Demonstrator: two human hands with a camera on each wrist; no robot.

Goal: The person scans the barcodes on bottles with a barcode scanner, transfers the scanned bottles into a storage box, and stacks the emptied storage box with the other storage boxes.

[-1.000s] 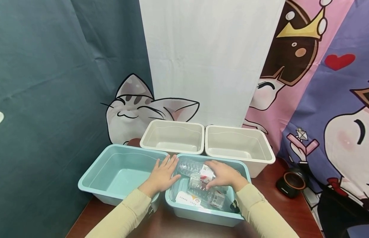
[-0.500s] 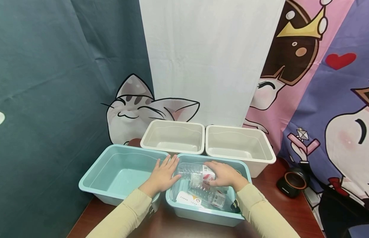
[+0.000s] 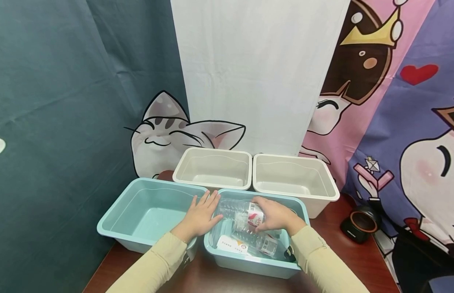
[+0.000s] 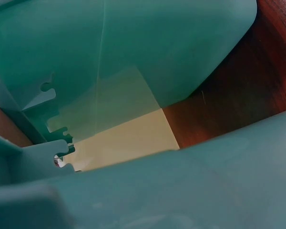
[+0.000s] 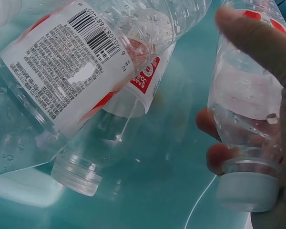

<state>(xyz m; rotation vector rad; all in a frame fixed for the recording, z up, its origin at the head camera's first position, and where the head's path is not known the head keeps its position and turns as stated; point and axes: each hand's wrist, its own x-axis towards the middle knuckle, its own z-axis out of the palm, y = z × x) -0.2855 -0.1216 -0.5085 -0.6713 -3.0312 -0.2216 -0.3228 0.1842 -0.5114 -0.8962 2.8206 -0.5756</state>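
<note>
In the head view, my right hand (image 3: 277, 215) reaches into the right blue bin (image 3: 249, 265). It grips a clear plastic bottle (image 3: 232, 206) with a red and white label. From the right wrist, the bottle's white cap (image 5: 248, 192) points toward the palm, and the thumb and curled fingers lie on either side. Other clear bottles (image 3: 268, 245) lie beneath, beside a white packet (image 3: 230, 245). My left hand (image 3: 198, 216) rests with straight, spread fingers on the adjoining rims of the right bin and the left blue bin (image 3: 118, 203). The left wrist view does not show its fingers.
Two cream bins, one on the left (image 3: 212, 151) and one on the right (image 3: 331, 191), stand behind the blue ones. A black round device (image 3: 359, 224) sits at the right on the brown table (image 3: 333, 232). Printed curtains hang behind.
The gripped bottle has turned slightly, and its label shows more of the red mark. My right thumb has shifted a little along the label. The left hand has stayed in place.
</note>
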